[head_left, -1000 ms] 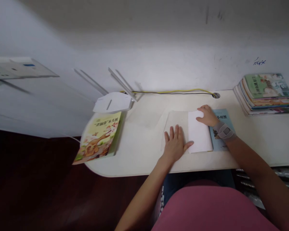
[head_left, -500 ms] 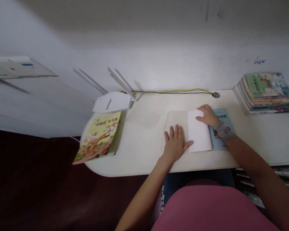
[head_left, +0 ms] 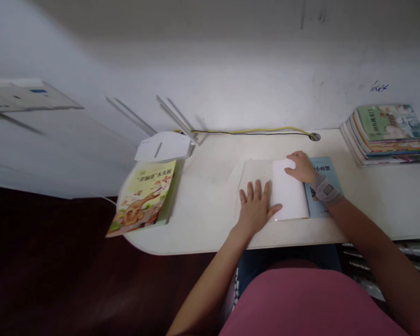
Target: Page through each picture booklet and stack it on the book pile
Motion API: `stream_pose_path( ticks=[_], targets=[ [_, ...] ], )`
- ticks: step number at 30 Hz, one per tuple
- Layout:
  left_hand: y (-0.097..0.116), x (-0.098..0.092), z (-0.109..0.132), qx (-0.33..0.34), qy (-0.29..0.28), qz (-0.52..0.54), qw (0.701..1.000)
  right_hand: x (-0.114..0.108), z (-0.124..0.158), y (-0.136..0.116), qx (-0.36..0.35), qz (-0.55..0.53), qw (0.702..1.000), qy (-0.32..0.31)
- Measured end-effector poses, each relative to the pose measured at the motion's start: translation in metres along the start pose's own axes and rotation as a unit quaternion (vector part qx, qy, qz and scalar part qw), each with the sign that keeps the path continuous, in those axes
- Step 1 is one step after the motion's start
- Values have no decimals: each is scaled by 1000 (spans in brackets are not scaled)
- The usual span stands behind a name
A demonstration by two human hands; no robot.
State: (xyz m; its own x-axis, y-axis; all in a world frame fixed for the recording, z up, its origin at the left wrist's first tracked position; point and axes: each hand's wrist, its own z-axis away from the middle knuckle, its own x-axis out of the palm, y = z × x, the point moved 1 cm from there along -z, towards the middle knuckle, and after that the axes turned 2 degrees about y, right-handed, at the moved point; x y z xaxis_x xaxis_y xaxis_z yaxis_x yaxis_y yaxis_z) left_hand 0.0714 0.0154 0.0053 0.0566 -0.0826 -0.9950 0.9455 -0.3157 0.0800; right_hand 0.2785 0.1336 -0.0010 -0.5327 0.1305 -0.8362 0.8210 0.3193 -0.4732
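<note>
A blue-covered book [head_left: 327,179] lies on the white desk [head_left: 203,205], with a white page or inner flap [head_left: 290,196] spread to its left. Left of that flap is a clear plastic sheet [head_left: 254,171], flat on the desk. My left hand [head_left: 255,207] rests palm down on the sheet, fingers spread, its thumb reaching onto the white flap. At the top right of the flap lies my right hand [head_left: 300,167], thumb and fingers apart, touching the flap's upper edge; a grey band is on that wrist.
A yellow-green book [head_left: 145,198] overhangs the desk's left end, beside a white router [head_left: 164,147] with antennas. Yellow and black cables [head_left: 252,131] run along the wall to a desk hole. A stack of books [head_left: 388,135] stands at the right.
My left hand's fingers have spread slightly wider on the plastic sheet. My right hand has hardly moved, and the books lie as before.
</note>
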Motion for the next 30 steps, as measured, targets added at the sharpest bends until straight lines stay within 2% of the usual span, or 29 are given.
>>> stream_pose_path(
  ticks=[4, 7, 10, 17, 20, 23, 26, 30],
  targets=[
    [0, 2, 0, 12, 12, -5, 1000, -9, 2, -12, -58, 43, 997, -37],
    [0, 2, 1, 13, 13, -10, 1000, -15, 0, -22, -109, 91, 985, -102],
    [1, 1, 2, 14, 14, -8, 1000, -16, -3, -28, -124, 110, 976, -144],
    [1, 1, 2, 16, 18, 2, 1000, -17, 5, -30, -72, 119, 989, -60],
    [0, 1, 2, 17, 13, 6, 1000, -23, 24, -29, -96, 77, 992, -29],
    [0, 0, 2, 17, 10, 14, 1000, -29, 53, -27, -139, 28, 989, -52],
    [-2, -2, 2, 19, 3, 30, 999, -32, 78, -25, -147, 14, 986, -78],
    [-7, -4, 2, 18, -15, 61, 998, -32, 90, -27, -139, 33, 986, -88]
  ],
)
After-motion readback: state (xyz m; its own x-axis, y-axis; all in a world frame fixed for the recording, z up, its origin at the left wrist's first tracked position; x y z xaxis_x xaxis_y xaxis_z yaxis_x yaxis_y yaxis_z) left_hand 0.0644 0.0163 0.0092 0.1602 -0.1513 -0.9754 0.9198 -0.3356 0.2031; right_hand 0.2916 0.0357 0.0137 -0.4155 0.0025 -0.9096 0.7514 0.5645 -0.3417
